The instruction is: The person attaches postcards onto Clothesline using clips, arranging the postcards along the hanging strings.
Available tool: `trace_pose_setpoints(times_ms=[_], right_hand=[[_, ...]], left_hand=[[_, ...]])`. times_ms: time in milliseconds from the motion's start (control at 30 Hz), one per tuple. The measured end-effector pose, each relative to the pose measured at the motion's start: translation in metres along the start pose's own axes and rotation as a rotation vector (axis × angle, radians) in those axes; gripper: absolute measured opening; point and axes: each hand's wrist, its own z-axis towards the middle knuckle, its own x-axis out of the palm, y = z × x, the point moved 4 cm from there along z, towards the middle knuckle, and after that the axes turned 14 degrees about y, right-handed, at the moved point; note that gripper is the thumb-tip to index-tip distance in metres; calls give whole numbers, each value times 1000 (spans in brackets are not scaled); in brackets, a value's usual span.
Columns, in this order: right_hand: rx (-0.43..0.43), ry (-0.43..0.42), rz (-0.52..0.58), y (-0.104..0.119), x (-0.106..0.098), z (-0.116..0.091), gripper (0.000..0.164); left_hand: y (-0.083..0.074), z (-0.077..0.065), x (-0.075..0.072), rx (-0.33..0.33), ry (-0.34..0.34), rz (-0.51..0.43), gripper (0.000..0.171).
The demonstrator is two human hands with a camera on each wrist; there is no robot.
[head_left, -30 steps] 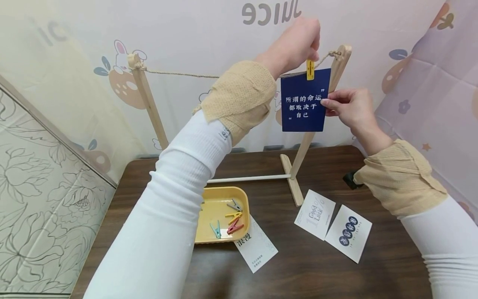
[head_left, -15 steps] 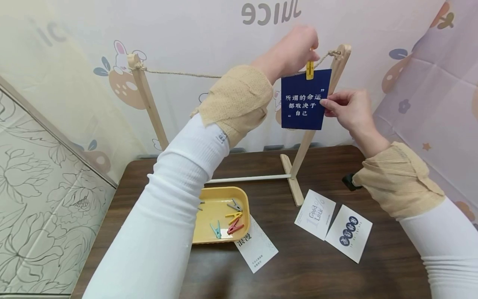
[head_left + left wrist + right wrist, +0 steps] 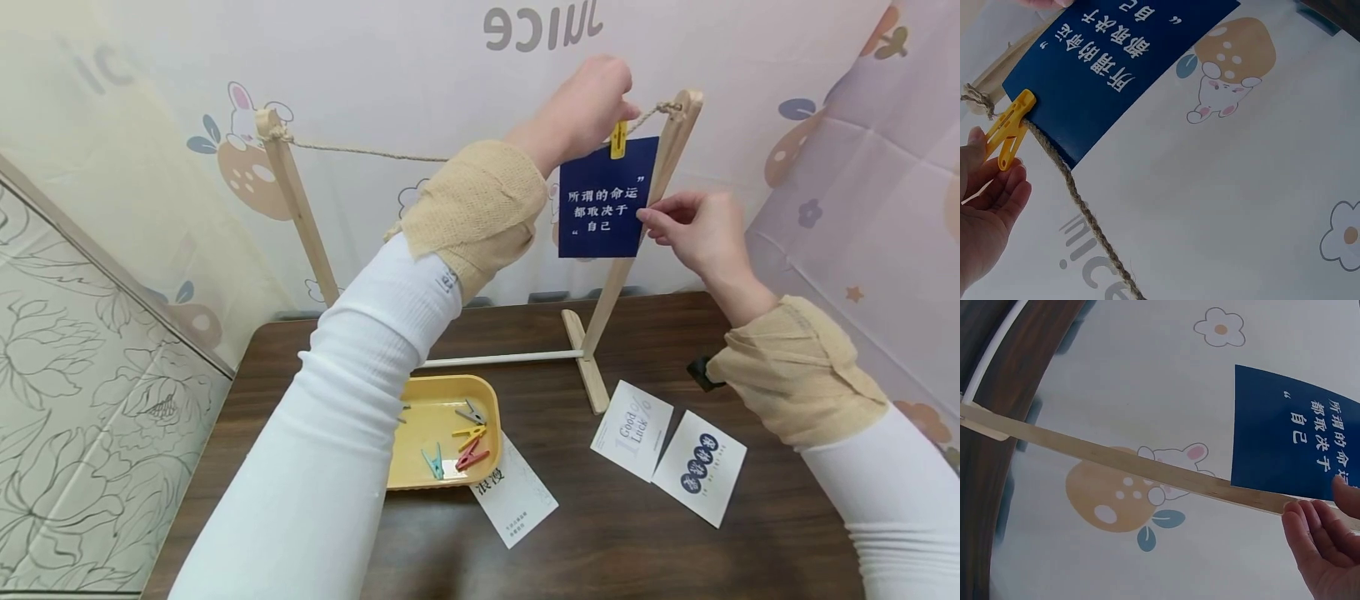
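A dark blue card with white Chinese characters [image 3: 596, 200] hangs at the right end of a twine line [image 3: 367, 152]. A yellow clothespin [image 3: 1015, 122] bites its top edge together with the twine. My left hand [image 3: 581, 112] holds the clothespin's legs, thumb on one and fingers at the other; in the left wrist view the legs stand spread and the left hand [image 3: 988, 206] is just below them. At the card's right edge, my right hand [image 3: 705, 229] pinches with thumb and fingertips; in the right wrist view the thumb [image 3: 1346, 495] overlaps the blue face.
Two wooden posts [image 3: 300, 217] hold the twine, joined low by a white rod [image 3: 510, 358]. On the brown table [image 3: 600, 533], a yellow tray [image 3: 442, 383] contains several clothespins. One white card [image 3: 517, 500] lies partly under it; a Good Luck card [image 3: 632, 429] and another white card [image 3: 701, 468] lie right.
My left hand has come down slightly over the clothespin. The card's lower edge has risen a little, and my right fingertips have slipped slightly lower along its side.
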Motion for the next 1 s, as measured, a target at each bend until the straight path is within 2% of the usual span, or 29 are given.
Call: trace_pose_setpoints(times_ms=[267,400,500,633,767,1000], right_hand=[[42,7,-27,-5,1,-9,35],[13,-18,-7,-8,2,-13,32],[2,-29,4,-11,3,-17,31],[32,-29,-7,-18,7,-23,35],[32,-41,-31,-22,12,-30,35],[-17,-82,-60,-23,21,-44,30]], left_hand=[[1,1,2,4,-13,2,29],[3,0,3,2,-26,-28,30],[4,-3,6,-1,-19,-64,36],[9,-6,8,-19,-27,-97,51],[14,-11,9,-25,-113,-112,55],[22,-31,9,29,-381,-185,36]])
